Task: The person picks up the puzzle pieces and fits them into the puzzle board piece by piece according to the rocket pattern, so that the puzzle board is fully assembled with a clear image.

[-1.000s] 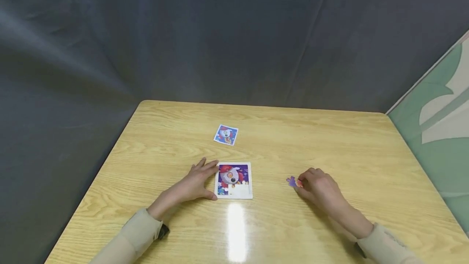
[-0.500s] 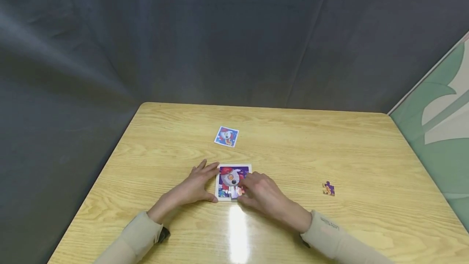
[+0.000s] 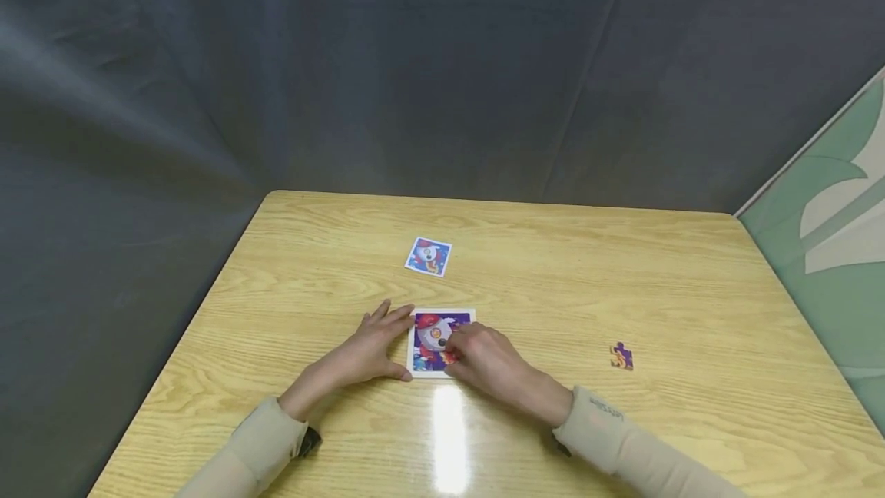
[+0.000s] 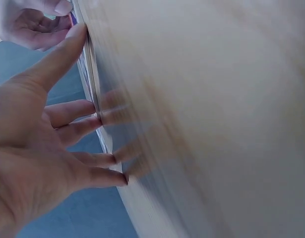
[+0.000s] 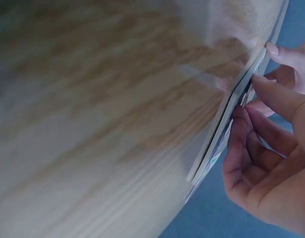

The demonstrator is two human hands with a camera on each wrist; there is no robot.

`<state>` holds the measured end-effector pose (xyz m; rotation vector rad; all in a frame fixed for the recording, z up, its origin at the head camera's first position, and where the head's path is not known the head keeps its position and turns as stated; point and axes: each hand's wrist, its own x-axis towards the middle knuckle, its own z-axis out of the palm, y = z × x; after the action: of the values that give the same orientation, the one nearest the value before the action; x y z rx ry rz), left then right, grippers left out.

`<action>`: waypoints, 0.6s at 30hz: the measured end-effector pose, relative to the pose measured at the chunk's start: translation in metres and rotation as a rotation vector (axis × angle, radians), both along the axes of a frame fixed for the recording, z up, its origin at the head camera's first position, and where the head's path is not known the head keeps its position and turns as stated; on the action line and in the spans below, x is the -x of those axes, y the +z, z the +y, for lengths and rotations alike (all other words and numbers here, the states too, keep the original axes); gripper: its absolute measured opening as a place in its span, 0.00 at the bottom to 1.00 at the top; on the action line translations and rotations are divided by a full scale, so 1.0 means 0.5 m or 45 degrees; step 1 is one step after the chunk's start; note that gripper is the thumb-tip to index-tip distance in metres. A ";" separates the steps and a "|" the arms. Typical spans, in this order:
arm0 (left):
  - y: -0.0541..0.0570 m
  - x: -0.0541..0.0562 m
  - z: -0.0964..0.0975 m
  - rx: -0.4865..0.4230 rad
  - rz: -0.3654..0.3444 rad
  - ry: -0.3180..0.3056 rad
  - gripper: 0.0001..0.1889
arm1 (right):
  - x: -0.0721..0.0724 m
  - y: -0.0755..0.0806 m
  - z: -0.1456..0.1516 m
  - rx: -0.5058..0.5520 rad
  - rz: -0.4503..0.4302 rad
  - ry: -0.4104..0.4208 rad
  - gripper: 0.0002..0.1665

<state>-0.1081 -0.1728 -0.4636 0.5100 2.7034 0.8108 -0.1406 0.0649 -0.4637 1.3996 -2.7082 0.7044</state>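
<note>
A square jigsaw puzzle board with a white rim lies flat, showing a cartoon picture in purple and red. My left hand rests along its left side, fingers spread and thumb near the lower corner. In the left wrist view, those fingertips touch the table beside the board's edge. Over the board's lower right part, my right hand pinches an orange and purple puzzle piece between thumb and fingers. That hand covers the board's lower right corner, so how the piece sits there is hidden.
Further right on the wooden table lies one loose puzzle piece, purple and orange. A small picture card with a similar design lies behind the board. Dark cloth hangs behind the table.
My right hand has picked up a puzzle piece from the right and carried it left onto the board, where it now sits lower and flatter. My left hand has stayed put.
</note>
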 end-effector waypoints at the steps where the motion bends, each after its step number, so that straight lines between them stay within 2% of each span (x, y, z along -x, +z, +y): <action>1: 0.000 0.000 0.000 -0.003 0.003 -0.001 0.46 | 0.000 0.000 0.000 0.002 0.002 0.002 0.10; 5: 0.000 0.000 0.000 -0.016 0.004 0.002 0.45 | 0.002 0.000 -0.004 0.010 0.000 -0.008 0.08; 12: -0.001 0.000 -0.001 -0.011 0.000 0.006 0.45 | 0.003 0.004 -0.006 0.028 -0.086 -0.032 0.05; 15: -0.002 0.000 0.000 0.000 -0.006 0.004 0.46 | 0.006 0.014 0.013 0.083 -0.074 -0.052 0.03; 18: 0.000 0.000 0.000 0.011 -0.006 0.007 0.47 | 0.016 0.025 0.056 0.149 -0.027 -0.101 0.06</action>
<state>-0.1081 -0.1727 -0.4638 0.4984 2.7042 0.8002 -0.1487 0.0927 -0.4509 1.2596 -2.6723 0.8603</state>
